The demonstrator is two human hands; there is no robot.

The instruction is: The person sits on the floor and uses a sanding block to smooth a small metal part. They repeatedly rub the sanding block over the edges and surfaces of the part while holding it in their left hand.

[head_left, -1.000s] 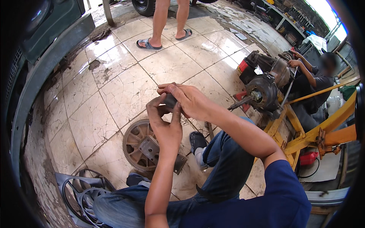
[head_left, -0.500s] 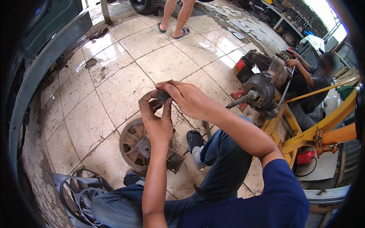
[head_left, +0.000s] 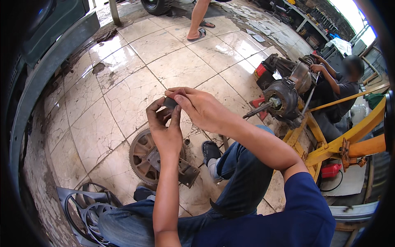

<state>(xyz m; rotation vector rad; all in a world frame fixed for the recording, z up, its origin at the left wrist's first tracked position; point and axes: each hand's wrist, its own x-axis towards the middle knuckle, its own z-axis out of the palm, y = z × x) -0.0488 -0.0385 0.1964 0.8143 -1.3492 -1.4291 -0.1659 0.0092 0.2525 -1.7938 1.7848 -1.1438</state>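
Above the floor in front of me, my left hand has its fingers and thumb closed around a small dark piece with a smooth grey face. Pressed over its upper edge is a thin reddish-brown sheet that looks like sandpaper, pinched in my right hand. Fingers cover much of both items. Beneath my left forearm, a large toothed metal wheel lies on the tiles, with a metal plate across it. A small ring-shaped part sits beside the wheel.
At right, a person handles a large greasy axle housing by a yellow steel stand. Someone's legs are at the far side. A grey plastic fan shroud lies lower left; a vehicle's metal edge runs along the left.
Both my hands have shifted slightly left with the dark piece, and the reddish sheet shows more. The person's legs at the far side have stepped to the right.
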